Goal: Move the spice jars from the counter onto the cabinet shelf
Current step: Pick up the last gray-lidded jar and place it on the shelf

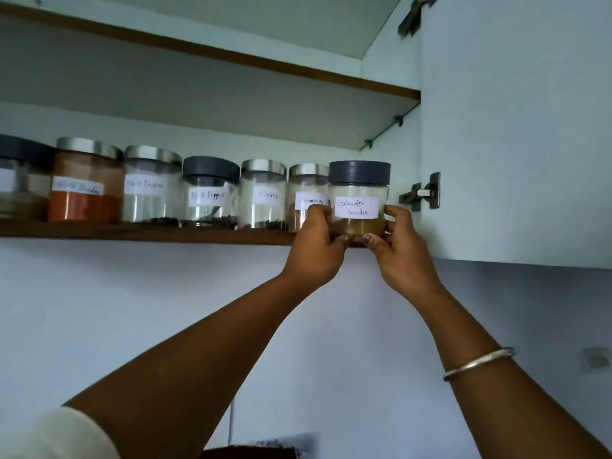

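Overhead, both hands hold the coriander jar (358, 200) at the right end of the shelf (132, 232), by its front edge; whether it rests on the board I cannot tell. The left hand (314, 250) and right hand (405, 256) curl round its lower sides, thumbs at the base. It has a dark lid, clear walls and a low layer of yellowish-brown powder. Just beside it on the left stands a steel-lidded jar (306, 180) of brownish powder, its label unreadable. Next comes the cloves jar (263, 193), with a few dark bits at the bottom. Two pepper jars (210, 193) each hold a thin dark layer. Further left, the red jar (84, 183) is roughly half full of orange-red powder.
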